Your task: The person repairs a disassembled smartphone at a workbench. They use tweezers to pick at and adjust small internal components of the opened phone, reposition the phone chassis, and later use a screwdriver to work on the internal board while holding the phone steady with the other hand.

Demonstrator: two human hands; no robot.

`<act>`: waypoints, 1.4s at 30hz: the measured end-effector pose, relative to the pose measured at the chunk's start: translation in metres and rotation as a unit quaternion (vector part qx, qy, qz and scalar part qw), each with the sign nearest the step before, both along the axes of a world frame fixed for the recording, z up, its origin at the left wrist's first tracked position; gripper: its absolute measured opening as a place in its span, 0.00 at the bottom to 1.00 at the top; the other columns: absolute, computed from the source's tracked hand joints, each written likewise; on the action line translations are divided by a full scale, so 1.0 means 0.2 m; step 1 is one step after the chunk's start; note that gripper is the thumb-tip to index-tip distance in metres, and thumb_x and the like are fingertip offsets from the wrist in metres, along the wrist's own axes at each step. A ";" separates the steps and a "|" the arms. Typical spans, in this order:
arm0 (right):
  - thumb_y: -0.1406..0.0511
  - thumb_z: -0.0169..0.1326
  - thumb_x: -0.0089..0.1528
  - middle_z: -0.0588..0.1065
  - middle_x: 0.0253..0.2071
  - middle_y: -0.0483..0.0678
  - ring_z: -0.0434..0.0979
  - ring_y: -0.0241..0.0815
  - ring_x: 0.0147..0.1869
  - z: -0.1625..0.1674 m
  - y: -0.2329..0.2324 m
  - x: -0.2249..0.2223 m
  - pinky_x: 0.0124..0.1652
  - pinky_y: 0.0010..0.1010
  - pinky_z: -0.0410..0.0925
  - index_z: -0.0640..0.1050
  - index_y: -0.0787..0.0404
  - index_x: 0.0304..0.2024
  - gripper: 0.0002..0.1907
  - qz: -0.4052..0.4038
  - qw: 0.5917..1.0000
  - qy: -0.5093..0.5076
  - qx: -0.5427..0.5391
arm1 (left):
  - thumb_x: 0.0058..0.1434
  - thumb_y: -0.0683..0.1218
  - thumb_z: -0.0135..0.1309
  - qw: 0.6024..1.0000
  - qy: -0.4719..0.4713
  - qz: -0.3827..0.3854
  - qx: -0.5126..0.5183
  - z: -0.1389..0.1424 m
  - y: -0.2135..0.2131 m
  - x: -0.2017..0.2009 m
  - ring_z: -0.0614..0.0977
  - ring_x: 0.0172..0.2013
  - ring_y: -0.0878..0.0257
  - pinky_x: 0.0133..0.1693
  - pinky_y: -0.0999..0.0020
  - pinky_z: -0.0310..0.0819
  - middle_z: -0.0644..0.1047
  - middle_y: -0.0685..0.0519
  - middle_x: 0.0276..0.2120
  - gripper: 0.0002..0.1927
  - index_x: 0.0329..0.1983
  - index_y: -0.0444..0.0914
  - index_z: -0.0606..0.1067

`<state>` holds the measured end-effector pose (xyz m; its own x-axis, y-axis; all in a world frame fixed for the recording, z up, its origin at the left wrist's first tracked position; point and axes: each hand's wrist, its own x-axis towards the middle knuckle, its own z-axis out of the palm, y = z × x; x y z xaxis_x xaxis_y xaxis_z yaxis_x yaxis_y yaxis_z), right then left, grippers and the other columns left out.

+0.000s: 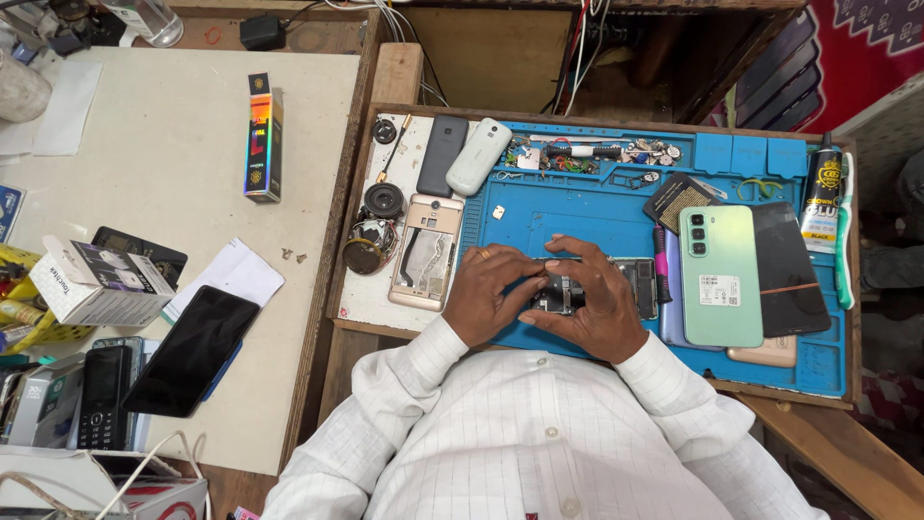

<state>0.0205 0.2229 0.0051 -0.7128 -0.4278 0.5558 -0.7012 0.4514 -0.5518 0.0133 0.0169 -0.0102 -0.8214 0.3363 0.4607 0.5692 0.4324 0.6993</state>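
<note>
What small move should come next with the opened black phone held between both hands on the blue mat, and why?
Probably steady the opened black phone with the left hand and let the right hand fingertips work the top edge. Both hands already pinch it over the blue silicone mat, and its exposed inside faces up, so a light, controlled press seems safest.

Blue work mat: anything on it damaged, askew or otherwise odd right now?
Nothing spilled. The opened phone under the left hand and right hand has its insides bared. Beside the blue mat, a gold phone frame lies stripped. Small loose parts crowd the mat's top tray.
</note>
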 end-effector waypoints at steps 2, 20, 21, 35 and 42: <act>0.48 0.69 0.53 0.71 0.61 0.59 0.77 0.59 0.63 0.00 0.00 0.00 0.54 0.48 0.76 0.62 0.46 0.62 0.42 0.004 1.000 -0.004 -0.003 | 0.62 0.53 0.63 0.999 -0.028 0.024 -0.013 0.00 0.01 -0.01 0.82 0.45 0.61 0.48 0.62 0.66 0.83 0.57 0.37 0.10 0.38 0.42 0.82; 0.48 0.69 0.53 0.71 0.61 0.59 0.77 0.59 0.64 -0.01 0.00 0.00 0.55 0.49 0.75 0.62 0.45 0.61 0.41 0.011 1.000 0.004 0.000 | 0.63 0.51 0.63 0.999 0.040 0.025 -0.006 -0.01 0.02 -0.01 0.83 0.51 0.60 0.54 0.60 0.67 0.83 0.56 0.43 0.09 0.41 0.43 0.81; 0.48 0.69 0.53 0.71 0.62 0.59 0.77 0.59 0.64 -0.01 0.00 0.00 0.55 0.48 0.75 0.62 0.45 0.61 0.41 0.012 1.000 0.002 -0.001 | 0.61 0.52 0.64 0.999 0.029 0.032 -0.004 0.00 0.01 -0.01 0.83 0.50 0.60 0.54 0.61 0.67 0.83 0.56 0.41 0.10 0.38 0.42 0.80; 0.49 0.69 0.54 0.70 0.62 0.59 0.76 0.58 0.65 0.00 0.00 0.00 0.56 0.48 0.75 0.62 0.45 0.63 0.41 0.018 0.999 -0.018 -0.024 | 0.69 0.49 0.56 1.000 0.013 -0.019 0.016 0.02 -0.01 0.02 0.79 0.57 0.54 0.53 0.59 0.65 0.80 0.50 0.54 0.15 0.56 0.38 0.77; 0.49 0.69 0.53 0.70 0.62 0.58 0.76 0.58 0.64 0.00 0.00 0.00 0.56 0.48 0.75 0.62 0.44 0.62 0.41 0.012 1.000 -0.016 -0.015 | 0.67 0.50 0.59 1.000 0.029 -0.003 -0.002 -0.02 0.00 0.00 0.82 0.54 0.57 0.56 0.58 0.65 0.83 0.54 0.45 0.10 0.47 0.42 0.80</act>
<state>0.0213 0.2232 0.0054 -0.7199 -0.4289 0.5457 -0.6937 0.4174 -0.5870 0.0128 0.0176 -0.0143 -0.7914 0.3422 0.5065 0.6112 0.4320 0.6632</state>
